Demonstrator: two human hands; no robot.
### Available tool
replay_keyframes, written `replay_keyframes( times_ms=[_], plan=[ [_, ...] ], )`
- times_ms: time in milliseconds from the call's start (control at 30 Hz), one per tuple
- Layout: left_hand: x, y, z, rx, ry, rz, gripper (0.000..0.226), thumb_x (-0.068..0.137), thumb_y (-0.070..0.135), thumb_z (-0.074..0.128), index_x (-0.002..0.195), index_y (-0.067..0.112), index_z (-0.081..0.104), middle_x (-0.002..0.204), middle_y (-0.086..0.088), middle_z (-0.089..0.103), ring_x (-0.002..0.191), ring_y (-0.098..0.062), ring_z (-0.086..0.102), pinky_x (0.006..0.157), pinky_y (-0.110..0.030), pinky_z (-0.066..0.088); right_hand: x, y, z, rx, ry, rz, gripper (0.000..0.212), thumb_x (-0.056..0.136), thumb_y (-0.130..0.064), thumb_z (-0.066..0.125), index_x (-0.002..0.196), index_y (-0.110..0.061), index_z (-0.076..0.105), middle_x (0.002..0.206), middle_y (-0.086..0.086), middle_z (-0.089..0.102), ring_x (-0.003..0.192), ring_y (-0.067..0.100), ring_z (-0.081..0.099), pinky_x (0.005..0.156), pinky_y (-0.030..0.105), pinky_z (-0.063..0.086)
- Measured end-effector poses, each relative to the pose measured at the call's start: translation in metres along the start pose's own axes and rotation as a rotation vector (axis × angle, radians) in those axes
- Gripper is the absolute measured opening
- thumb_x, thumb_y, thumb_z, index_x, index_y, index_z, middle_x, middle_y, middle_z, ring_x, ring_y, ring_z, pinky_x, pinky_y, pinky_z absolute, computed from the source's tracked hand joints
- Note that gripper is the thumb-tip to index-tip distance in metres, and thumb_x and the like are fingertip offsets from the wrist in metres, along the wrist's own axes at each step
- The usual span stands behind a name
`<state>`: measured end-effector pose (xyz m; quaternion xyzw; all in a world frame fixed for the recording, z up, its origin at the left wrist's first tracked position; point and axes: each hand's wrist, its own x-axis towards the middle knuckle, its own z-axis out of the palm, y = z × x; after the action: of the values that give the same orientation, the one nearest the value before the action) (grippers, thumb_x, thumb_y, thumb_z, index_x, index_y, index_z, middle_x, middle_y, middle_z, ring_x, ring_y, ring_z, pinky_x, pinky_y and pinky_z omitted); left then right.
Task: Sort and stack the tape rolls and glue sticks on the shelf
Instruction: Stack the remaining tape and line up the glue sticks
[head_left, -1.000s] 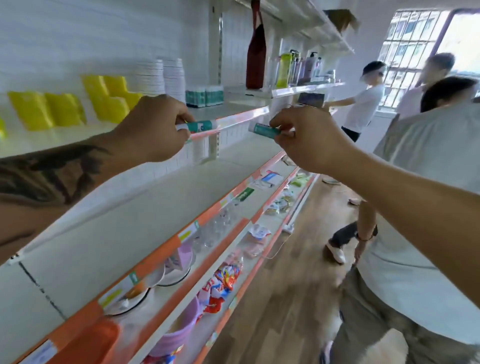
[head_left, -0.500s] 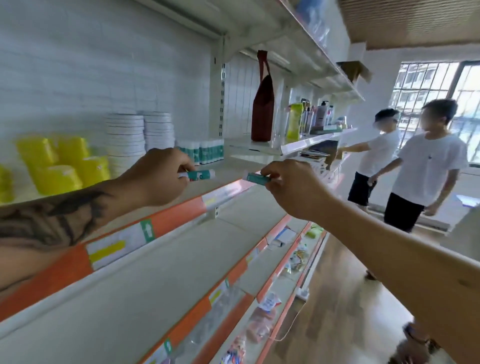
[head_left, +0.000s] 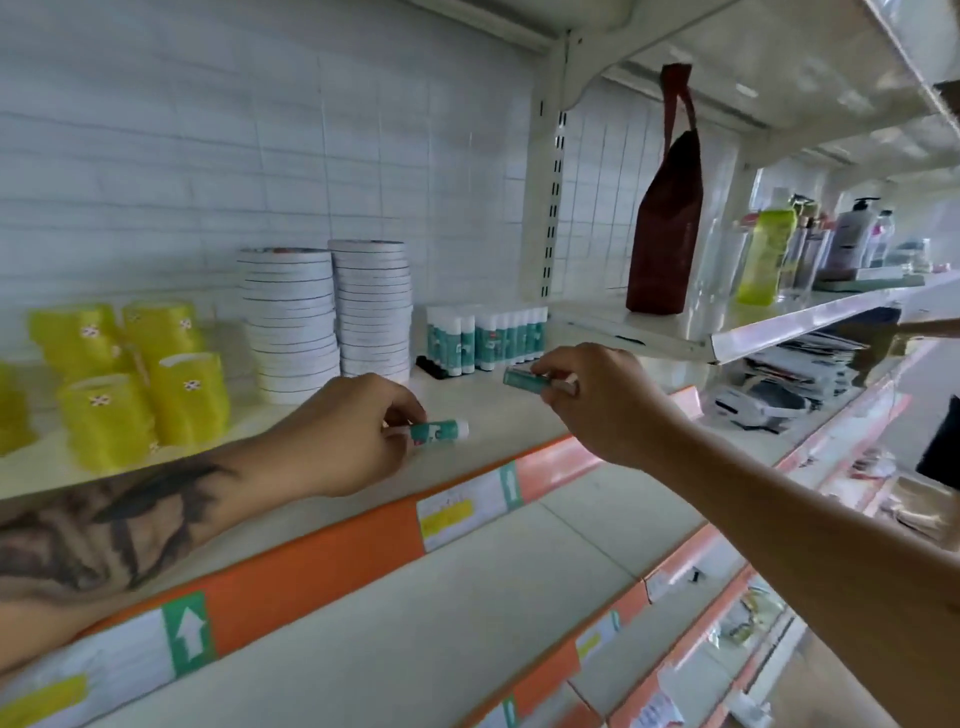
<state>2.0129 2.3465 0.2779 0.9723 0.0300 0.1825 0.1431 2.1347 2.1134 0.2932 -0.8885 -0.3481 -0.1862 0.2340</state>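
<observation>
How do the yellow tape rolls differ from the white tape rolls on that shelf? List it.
1. The yellow tape rolls are tall and wide; the white tape rolls are thin, flat discs.
2. The yellow ones sit one or two high in a loose cluster; the white ones rise in two tall, neat columns.
3. The yellow ones are at the left; the white ones stand beside the glue sticks.
Both rest on the same shelf.

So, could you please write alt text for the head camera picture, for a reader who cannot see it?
Over a shop shelf, the left hand and the right hand each hold a teal-and-white glue stick, left and right, lying sideways. Behind stand upright glue sticks, two stacks of white tape rolls and yellow tape rolls.
</observation>
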Motion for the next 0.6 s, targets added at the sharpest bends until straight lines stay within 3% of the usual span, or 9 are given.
replay_keyframes(
  times_ms=[167, 233, 300, 367, 433, 533, 600],
  plan=[
    [0.002, 0.007, 0.006, 0.017, -0.040, -0.130, 0.019, 0.088, 0.031, 0.072, 0.099, 0.046, 0.065, 0.092, 0.022, 0.065, 0.086, 0.003, 0.063, 0.069, -0.008, 0.043, 0.057, 0.024, 0.016, 0.110, -0.067, -0.207, 0.029, 0.098, -0.021, 0.063, 0.125, -0.026, 0.070, 0.112, 0.000, 0.073, 0.084, 0.011, 0.056, 0.069, 0.023, 0.040],
    [0.006, 0.013, 0.002, 0.003, -0.055, -0.207, 0.025, 0.083, 0.047, 0.076, 0.104, 0.048, 0.063, 0.100, 0.023, 0.065, 0.092, 0.004, 0.062, 0.074, -0.011, 0.046, 0.075, 0.030, 0.014, 0.163, -0.105, -0.262, 0.027, 0.098, -0.024, 0.064, 0.123, -0.031, 0.070, 0.097, -0.013, 0.070, 0.072, 0.004, 0.052, 0.060, 0.015, 0.038],
    [0.014, 0.021, -0.004, 0.005, 0.034, -0.260, 0.039, 0.078, 0.059, 0.076, 0.113, 0.049, 0.060, 0.105, 0.024, 0.064, 0.097, 0.004, 0.059, 0.083, -0.018, 0.049, 0.091, 0.032, 0.009, 0.225, -0.156, -0.316, 0.024, 0.097, -0.027, 0.065, 0.118, -0.036, 0.072, 0.076, -0.023, 0.059, 0.064, 0.001, 0.054, 0.054, 0.008, 0.038],
    [0.028, 0.033, -0.008, -0.002, 0.190, -0.246, 0.051, 0.074, 0.063, 0.074, 0.120, 0.048, 0.060, 0.108, 0.025, 0.065, 0.098, 0.005, 0.059, 0.088, -0.021, 0.049, 0.104, 0.032, 0.002, 0.279, -0.204, -0.378, 0.021, 0.095, -0.028, 0.067, 0.114, -0.038, 0.073, 0.071, -0.028, 0.060, 0.072, -0.003, 0.058, 0.058, 0.005, 0.039],
    [0.045, 0.042, -0.012, -0.005, 0.289, -0.228, 0.055, 0.075, 0.060, 0.074, 0.126, 0.044, 0.062, 0.110, 0.025, 0.067, 0.100, 0.006, 0.060, 0.088, -0.018, 0.047, 0.116, 0.028, -0.005, 0.354, -0.260, -0.431, 0.017, 0.094, -0.025, 0.070, 0.106, -0.036, 0.075, 0.069, -0.033, 0.063, 0.070, 0.003, 0.060, 0.058, 0.008, 0.041],
    [0.066, 0.047, -0.013, 0.029, 0.321, -0.204, 0.030, 0.086, 0.045, 0.077, 0.115, 0.039, 0.072, 0.100, 0.023, 0.071, 0.095, 0.003, 0.063, 0.080, -0.020, 0.046, 0.128, 0.021, -0.015, 0.559, -0.299, -0.459, 0.013, 0.091, -0.018, 0.076, 0.100, -0.027, 0.073, 0.068, -0.024, 0.067, 0.054, 0.006, 0.059, 0.055, 0.019, 0.048],
    [0.075, 0.047, -0.012, -0.023, 0.350, -0.207, 0.011, 0.089, 0.040, 0.077, 0.099, 0.036, 0.077, 0.086, 0.016, 0.073, 0.085, -0.001, 0.065, 0.072, -0.024, 0.046, 0.135, 0.016, -0.017, 0.705, -0.236, -0.443, 0.018, 0.085, -0.016, 0.082, 0.097, -0.024, 0.072, 0.084, -0.011, 0.074, 0.070, 0.010, 0.070, 0.068, 0.029, 0.060]
  ],
)
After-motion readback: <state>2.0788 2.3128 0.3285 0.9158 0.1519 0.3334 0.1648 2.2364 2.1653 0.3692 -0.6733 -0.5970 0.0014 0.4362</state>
